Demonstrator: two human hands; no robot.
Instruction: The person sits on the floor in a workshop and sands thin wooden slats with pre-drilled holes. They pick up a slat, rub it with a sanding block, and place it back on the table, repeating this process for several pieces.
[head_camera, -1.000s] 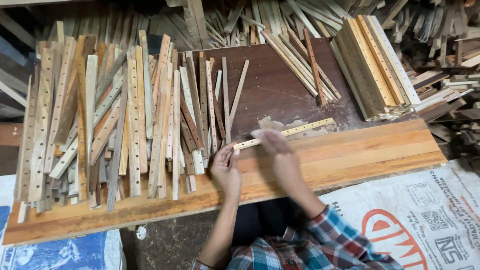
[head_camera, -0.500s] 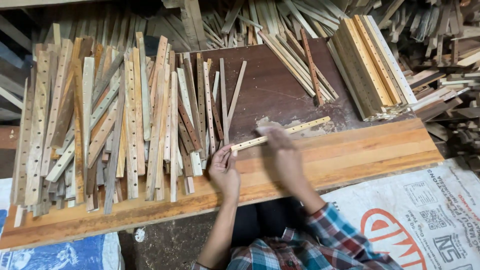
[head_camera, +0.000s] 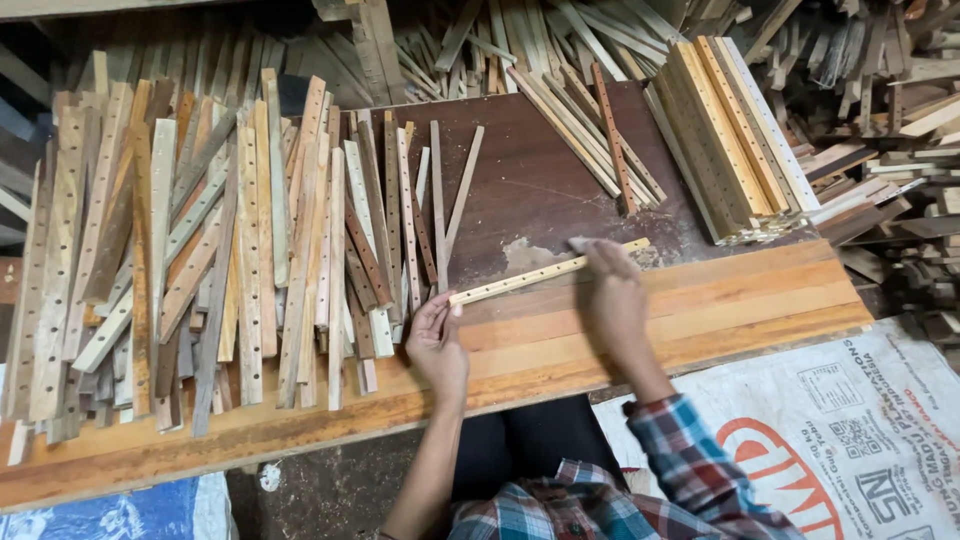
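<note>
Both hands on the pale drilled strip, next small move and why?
Probably lift it clear and carry it right to the neat stack of pale strips. The left hand pinches one end and the right hand covers the other of the pale drilled strip, which lies alone on the brown board, apart from the loose pile.

Loose slats (head_camera: 220, 250) left on bench (head_camera: 700, 310); stacked slats (head_camera: 735, 140) right, drilled strip (head_camera: 545, 272) between

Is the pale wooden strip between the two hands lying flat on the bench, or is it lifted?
Cannot tell. The left hand holds one end of the pale drilled strip, the right hand covers the other; contact with the bench is unclear.
</note>
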